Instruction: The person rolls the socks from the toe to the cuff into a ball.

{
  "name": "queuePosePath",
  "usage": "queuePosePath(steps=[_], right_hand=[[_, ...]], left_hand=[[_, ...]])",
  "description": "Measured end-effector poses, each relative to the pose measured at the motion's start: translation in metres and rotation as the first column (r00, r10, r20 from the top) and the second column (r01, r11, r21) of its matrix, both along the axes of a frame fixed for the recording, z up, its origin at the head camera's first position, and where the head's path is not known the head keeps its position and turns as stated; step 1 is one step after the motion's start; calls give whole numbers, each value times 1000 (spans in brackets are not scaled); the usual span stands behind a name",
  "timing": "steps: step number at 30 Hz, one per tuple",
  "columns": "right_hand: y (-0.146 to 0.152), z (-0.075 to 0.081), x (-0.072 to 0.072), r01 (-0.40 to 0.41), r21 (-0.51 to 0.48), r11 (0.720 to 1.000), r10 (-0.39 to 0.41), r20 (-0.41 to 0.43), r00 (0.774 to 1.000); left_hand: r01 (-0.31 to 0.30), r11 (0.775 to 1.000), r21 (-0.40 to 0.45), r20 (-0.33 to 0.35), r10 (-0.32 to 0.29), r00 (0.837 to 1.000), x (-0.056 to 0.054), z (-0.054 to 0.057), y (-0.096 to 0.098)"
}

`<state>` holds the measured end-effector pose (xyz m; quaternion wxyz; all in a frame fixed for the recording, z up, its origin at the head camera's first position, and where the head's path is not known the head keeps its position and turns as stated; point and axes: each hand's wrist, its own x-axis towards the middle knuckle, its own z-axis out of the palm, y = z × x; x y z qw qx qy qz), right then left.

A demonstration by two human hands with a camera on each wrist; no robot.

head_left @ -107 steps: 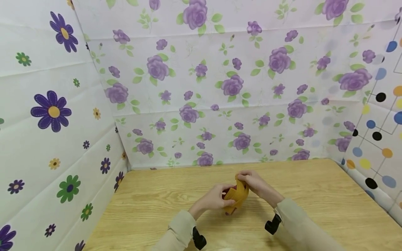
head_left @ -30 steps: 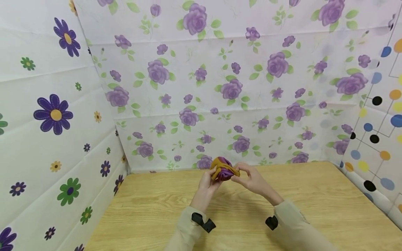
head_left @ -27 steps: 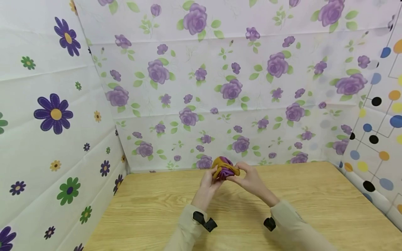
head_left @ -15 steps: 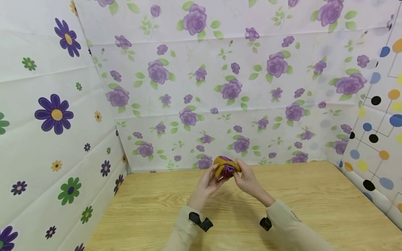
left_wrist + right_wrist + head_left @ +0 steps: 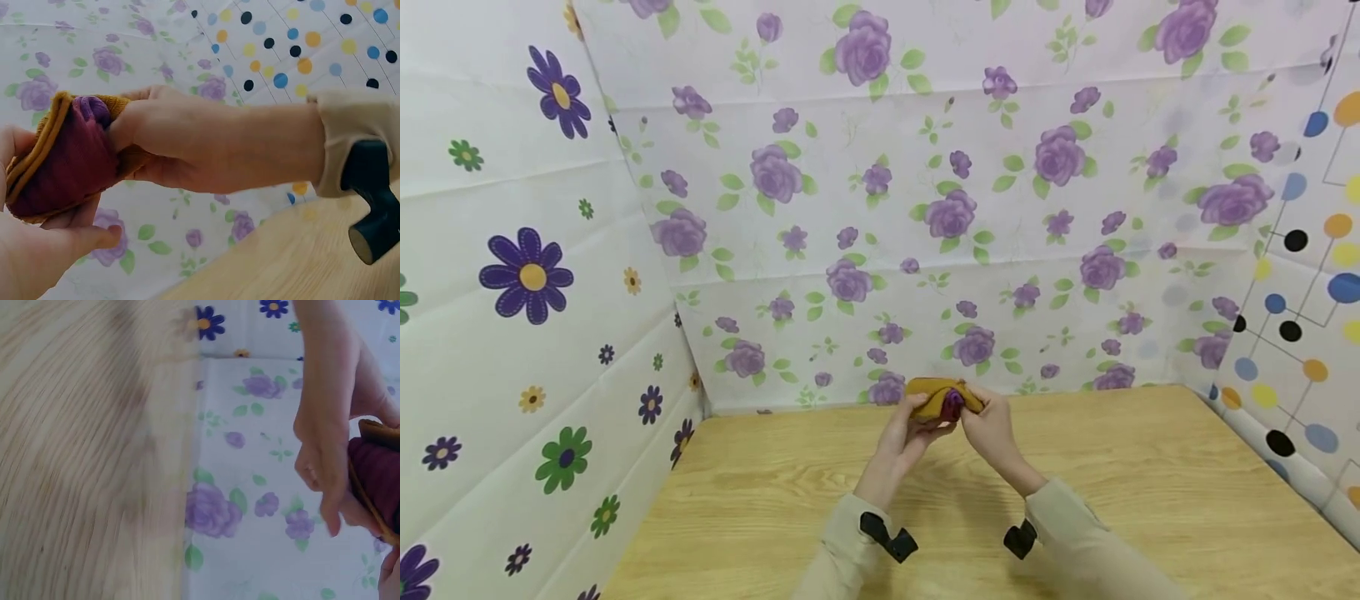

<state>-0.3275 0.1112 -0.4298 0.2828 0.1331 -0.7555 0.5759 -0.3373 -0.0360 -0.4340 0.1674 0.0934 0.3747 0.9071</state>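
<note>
A rolled-up pair of socks is held above the table between both hands. It is mustard outside, with a ribbed maroon and purple roll showing inside the mustard edge in the left wrist view. My left hand grips it from the left, thumb on the near side and fingers underneath. From the right, my right hand pinches the mustard edge beside the purple end; in the left wrist view its fingertips are hidden in the fabric. Only a sliver of my right hand shows in the right wrist view.
A wooden table lies below the hands. A rose-patterned cloth hangs behind it, a daisy-patterned one at left and a dotted one at right. Black straps with small devices sit on both wrists.
From being handled low over the table, the socks were raised and turned. Over the last second the right hand shifted its hold, and the mustard edge now covers more of the purple roll.
</note>
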Motion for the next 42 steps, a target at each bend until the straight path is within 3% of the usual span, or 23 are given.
queuePosePath(steps=[4, 7, 9, 13, 17, 19, 22, 25, 26, 29, 32, 34, 35, 38, 39, 42], right_hand=[[-1, 4, -3, 31, -174, 984, -5, 144, 990], [3, 6, -8, 4, -236, 972, 46, 206, 978], [6, 9, -7, -32, -219, 975, 87, 247, 965], [11, 16, 2, -128, -61, 990, 141, 311, 940], [17, 16, 12, -244, 99, 965, 205, 299, 932], [21, 14, 14, -294, 135, 946, 249, 276, 928], [24, 9, 15, -331, 159, 930, 289, 237, 928], [25, -1, 9, -325, 173, 930, 288, 208, 935], [25, -5, 7, -320, 166, 933, 285, 206, 936], [23, -19, -1, -317, 138, 938, 286, 208, 936], [20, -27, -5, -317, 105, 943, 292, 201, 935], [19, -30, -7, -307, 96, 947, 284, 200, 938], [19, -32, -8, -301, 88, 950, 278, 201, 939], [21, -33, -9, -287, 59, 956, 269, 219, 938], [22, -32, -9, -288, 55, 956, 269, 228, 936], [24, -29, -8, -296, 80, 952, 269, 247, 931]], left_hand=[[-21, 993, -113, -61, 14, 998, -1, -4, -3], [-56, 963, -264, -85, 34, 996, -2, -6, -10], [-89, 924, -373, -124, 46, 991, -2, -6, -15], [-214, 798, -563, -282, 58, 958, -3, -7, -21], [-312, 703, -639, -366, 78, 927, -1, -7, -23], [-334, 685, -648, -381, 87, 920, -1, -7, -23], [-395, 622, -676, -413, 124, 902, 3, -2, -22], [-496, 527, -690, -479, 181, 859, -2, -7, -19], [-538, 489, -687, -509, 204, 836, -3, -9, -17], [-663, 384, -643, -613, 260, 746, -10, -20, -12], [-738, 296, -607, -692, 260, 674, -9, -23, -7], [-760, 248, -601, -730, 217, 648, -9, -26, -5], [-764, 228, -604, -744, 183, 643, -8, -26, -4], [-754, 198, -627, -757, 77, 649, -7, -25, -5], [-741, 197, -642, -749, 44, 661, -6, -24, -6], [-676, 203, -708, -697, -44, 716, -4, -19, -8]])
